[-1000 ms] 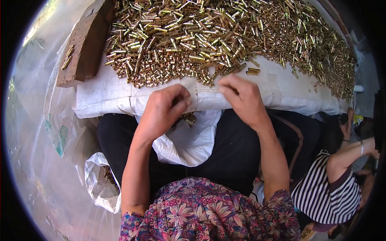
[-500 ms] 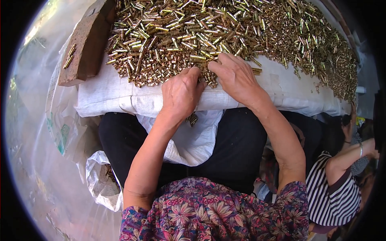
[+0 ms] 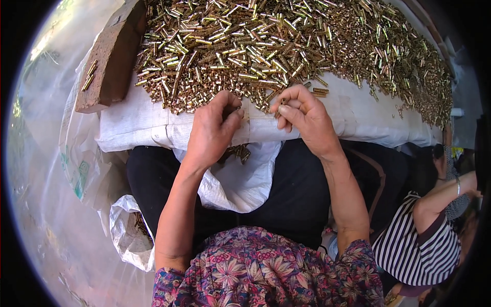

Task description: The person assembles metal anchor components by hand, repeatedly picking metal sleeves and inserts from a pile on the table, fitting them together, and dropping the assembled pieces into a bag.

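Just in front of the heap's near edge, my left hand (image 3: 212, 128) is closed, thumb and fingertips together; whatever sits between them is too small to name. To its right, my right hand (image 3: 309, 120) pinches a small brass-coloured metal sleeve (image 3: 280, 106) between thumb and forefinger, its other fingers curled. Beyond both hands spreads a large heap of shiny brass-coloured metal tubes (image 3: 240, 30). Short metal rings (image 3: 204, 87) gather along its near edge. A few tubes (image 3: 320, 92) lie apart beside my right hand on the white woven cloth (image 3: 138, 123).
A brick (image 3: 105, 66) with a few tubes on top borders the heap at left. Between my knees hangs an open white sack (image 3: 240, 187) holding metal pieces. Another white bag (image 3: 125, 240) stands at lower left. A person in a striped shirt (image 3: 419, 250) sits at right.
Both hands have drawn back from the heap toward me and moved apart. My right hand has turned, showing a small metal sleeve in its fingers.
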Available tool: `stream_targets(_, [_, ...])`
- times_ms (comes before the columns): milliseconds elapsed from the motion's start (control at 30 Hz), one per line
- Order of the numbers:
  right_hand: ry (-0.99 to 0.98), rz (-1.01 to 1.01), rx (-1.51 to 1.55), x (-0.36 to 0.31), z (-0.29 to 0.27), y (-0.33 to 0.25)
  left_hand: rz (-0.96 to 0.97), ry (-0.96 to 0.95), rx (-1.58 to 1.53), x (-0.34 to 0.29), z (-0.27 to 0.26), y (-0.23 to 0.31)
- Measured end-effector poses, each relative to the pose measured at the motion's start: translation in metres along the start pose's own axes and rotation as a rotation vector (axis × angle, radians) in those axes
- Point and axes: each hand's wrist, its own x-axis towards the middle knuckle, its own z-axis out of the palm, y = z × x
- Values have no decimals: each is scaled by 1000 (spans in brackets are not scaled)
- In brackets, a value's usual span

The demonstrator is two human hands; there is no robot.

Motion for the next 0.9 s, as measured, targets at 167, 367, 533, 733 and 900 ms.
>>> stream_targets(167, [-31, 30, 78, -20, 8, 4, -98, -77, -350, -8, 0, -2])
stream_targets(367, [-12, 30, 48, -31, 12, 8, -241, -213, -644, -13, 0, 7])
stream_targets(533, [-35, -11, -130, -33, 9, 10, -299, -246, -850, -19, 8, 11])
stream_targets(733, [-23, -106, -109, -38, 12, 9, -212, -335, -884, -22, 13, 4])
stream_targets(900, [6, -48, -28, -39, 12, 9, -202, -377, -868, -21, 14, 1])
